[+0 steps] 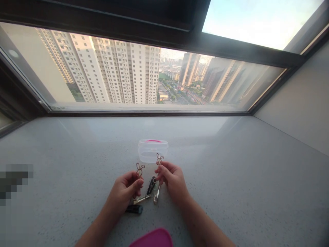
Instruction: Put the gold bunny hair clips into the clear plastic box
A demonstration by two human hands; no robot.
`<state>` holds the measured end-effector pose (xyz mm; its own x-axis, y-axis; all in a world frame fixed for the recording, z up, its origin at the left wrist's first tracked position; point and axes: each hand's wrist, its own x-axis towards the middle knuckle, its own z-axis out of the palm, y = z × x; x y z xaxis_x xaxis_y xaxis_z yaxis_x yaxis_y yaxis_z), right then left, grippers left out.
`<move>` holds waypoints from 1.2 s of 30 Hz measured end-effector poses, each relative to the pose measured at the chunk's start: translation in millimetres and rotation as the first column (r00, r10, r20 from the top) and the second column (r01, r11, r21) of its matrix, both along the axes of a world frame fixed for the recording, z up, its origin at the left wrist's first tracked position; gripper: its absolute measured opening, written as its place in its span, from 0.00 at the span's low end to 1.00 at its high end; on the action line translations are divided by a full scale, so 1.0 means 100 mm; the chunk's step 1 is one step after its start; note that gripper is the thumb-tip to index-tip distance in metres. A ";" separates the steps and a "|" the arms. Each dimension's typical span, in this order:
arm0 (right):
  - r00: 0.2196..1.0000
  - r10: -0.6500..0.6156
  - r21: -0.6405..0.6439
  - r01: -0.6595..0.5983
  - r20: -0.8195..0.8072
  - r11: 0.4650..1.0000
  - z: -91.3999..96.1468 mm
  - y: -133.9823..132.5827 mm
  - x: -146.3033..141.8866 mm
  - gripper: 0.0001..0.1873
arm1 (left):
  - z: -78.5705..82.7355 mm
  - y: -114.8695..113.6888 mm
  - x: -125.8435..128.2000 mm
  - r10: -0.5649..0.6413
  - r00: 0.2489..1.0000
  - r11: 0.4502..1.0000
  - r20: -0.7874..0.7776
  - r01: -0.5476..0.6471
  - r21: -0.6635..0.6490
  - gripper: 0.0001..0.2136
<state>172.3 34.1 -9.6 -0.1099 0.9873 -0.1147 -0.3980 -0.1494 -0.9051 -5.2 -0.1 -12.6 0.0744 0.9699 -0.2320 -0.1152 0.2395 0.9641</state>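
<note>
Head view: two bare hands are raised side by side over a pale speckled surface, and each holds one small rabbit-shaped clip, so there are two clips in all. The left hand has its grip pinched together on the left rabbit clip, thumb and fingertips closed at the clip's lower end, with the two ear loops standing up above the fingers. The right hand has its grip clamped the same way on the right rabbit clip, which stands upright just in front of the clear container.

One clear container with a pink mark on top sits on the surface just beyond both hands, the right clip overlapping its lower edge in this view and the left clip just to its near left. Nearer than the container, between and under the hands, lies a small heap of loose items: one black clip, one gold-coloured tube, one silvery slim piece and one black cylinder under the left wrist; their exact kinds are hard to tell. Nearest the person, well short of the container, one pink lid lies at the bottom edge
</note>
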 end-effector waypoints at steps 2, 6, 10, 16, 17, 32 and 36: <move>1.000 -0.009 -0.013 0.008 -0.010 1.000 -0.01 0.01 0.00 0.15 | 0.02 0.00 0.01 -0.001 1.000 1.000 0.006 0.001 -0.005 0.13; 0.999 -0.003 -0.034 0.002 -0.034 0.999 -0.01 0.02 0.02 0.15 | 0.07 0.00 0.03 0.007 1.000 1.000 0.015 -0.006 -0.017 0.13; 0.994 0.024 -0.051 -0.030 -0.111 0.998 0.02 0.03 0.03 0.15 | 0.10 0.00 0.04 0.007 0.999 1.000 0.035 -0.006 -0.030 0.14; 0.979 0.066 -0.041 -0.076 -0.195 0.996 0.04 0.02 0.05 0.18 | 0.06 -0.01 0.02 -0.006 1.000 1.000 0.015 0.006 -0.017 0.13; 0.977 0.072 -0.034 -0.080 -0.200 0.996 0.04 0.02 0.05 0.18 | 0.06 -0.01 0.02 -0.008 1.000 1.000 0.011 0.008 -0.013 0.13; 0.904 0.390 0.094 -0.410 0.176 0.907 0.05 -0.15 -0.03 0.16 | 0.15 -0.03 0.05 -0.080 0.991 0.996 -0.103 0.084 0.036 0.12; 0.901 0.402 0.134 -0.424 0.165 0.896 0.04 -0.15 -0.02 0.17 | 0.16 -0.04 0.07 -0.107 0.980 0.990 -0.167 0.120 0.068 0.12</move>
